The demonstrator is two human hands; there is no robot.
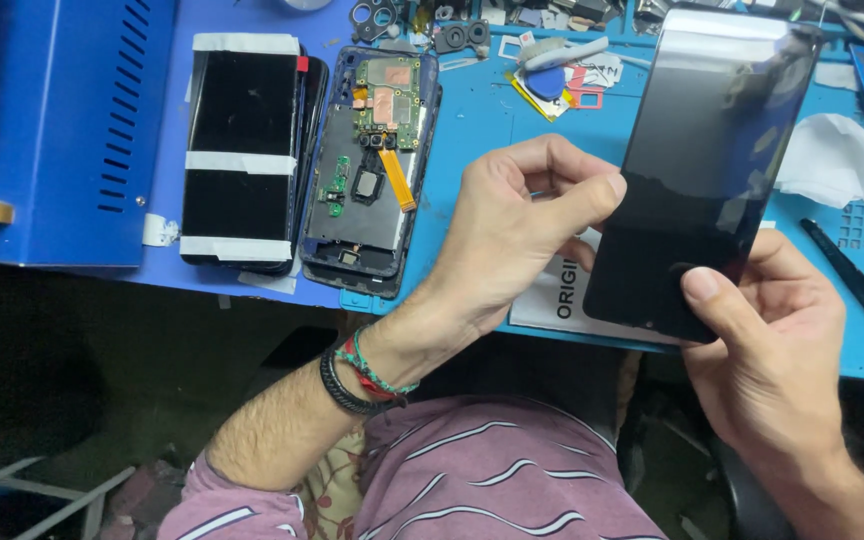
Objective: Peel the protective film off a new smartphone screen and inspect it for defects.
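An opened phone [370, 160] and a taped screen [242, 150] crowd the blue mat's [472, 120] left, tools [857, 280] its right, leaving bare mat between.

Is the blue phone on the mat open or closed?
Open: the blue phone lies on the blue mat with its circuit board, orange ribbon cable and inner frame exposed.

An opened phone [370, 165] lies face down on the blue work mat [482, 125], its green circuit board and orange ribbon cable bare. Just beside it on the left sits a dark phone screen [242, 150] crossed by three strips of white tape, next to a blue metal box [62, 120]. Black tweezers [857, 283] and a crumpled white tissue [832, 160] lie at the mat's right side.
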